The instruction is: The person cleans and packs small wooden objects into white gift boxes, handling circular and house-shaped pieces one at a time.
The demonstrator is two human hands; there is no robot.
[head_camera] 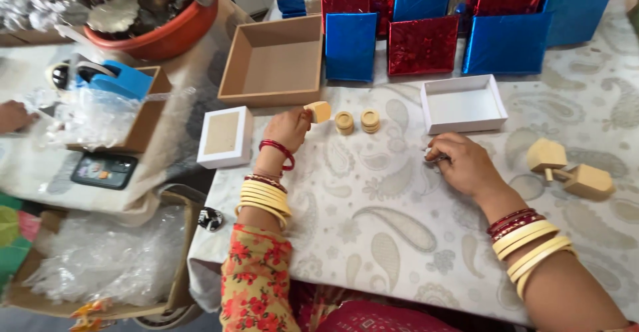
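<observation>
My left hand (288, 128) holds a small pale wooden block (320, 111) just above the patterned tablecloth (373, 199), left of two short stacks of round wooden discs (356, 120). My right hand (459, 162) rests on the cloth with fingers curled around something small I cannot make out, just below an open white box (464, 103). Two wooden dice-like pieces joined by a peg (569, 167) lie to the right of that hand. Both wrists wear red and cream bangles.
An open brown cardboard box (276, 62) and a small white lidded box (225, 136) sit at left. Shiny red and blue wrapped boxes (426, 29) line the back. A tape dispenser (110, 77), bubble wrap, a phone and a red bowl of metal ware are further left. Another person's hand (12, 115) shows at the left edge.
</observation>
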